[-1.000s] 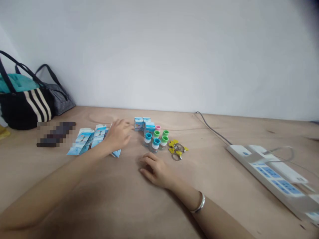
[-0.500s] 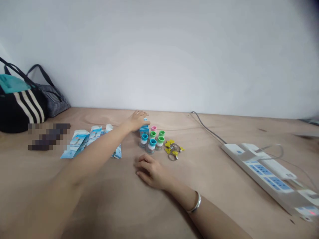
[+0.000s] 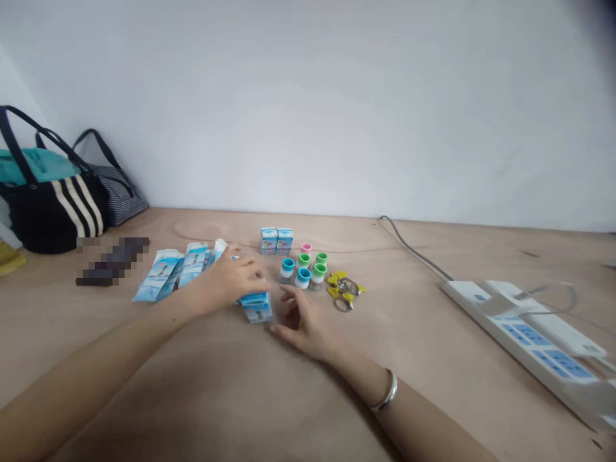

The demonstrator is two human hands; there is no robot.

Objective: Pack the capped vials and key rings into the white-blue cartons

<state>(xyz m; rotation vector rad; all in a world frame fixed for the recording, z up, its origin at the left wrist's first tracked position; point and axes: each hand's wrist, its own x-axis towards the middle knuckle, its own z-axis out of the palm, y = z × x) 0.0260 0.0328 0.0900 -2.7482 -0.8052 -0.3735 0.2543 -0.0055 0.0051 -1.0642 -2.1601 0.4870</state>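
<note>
My left hand (image 3: 230, 281) is closed over the top of a small blue-and-white cardboard box (image 3: 258, 311), low above the table or resting on it; which one I cannot tell. Just right of this box is my right hand (image 3: 308, 327), with a silver bangle on its wrist, fingers curved and apart and nothing in them. Behind it stand several small clear jars with coloured rims: blue (image 3: 303, 276), green (image 3: 319, 269) and pink (image 3: 306, 248). Two more small boxes (image 3: 268, 242) sit side by side at the back. Flattened blue-and-white packets (image 3: 161, 273) lie left of my left hand, which partly covers them.
Yellow tags on metal rings (image 3: 344, 289) lie right of the jars. A white power strip (image 3: 529, 340) runs along the right side, its grey cable (image 3: 409, 247) reaching the wall. Bags (image 3: 52, 212) and a pixelated dark object (image 3: 113, 260) occupy the left.
My left hand has come back from the rear of the table towards my right hand, and a small box is now in it. The two back boxes are uncovered. The view has shifted slightly left.
</note>
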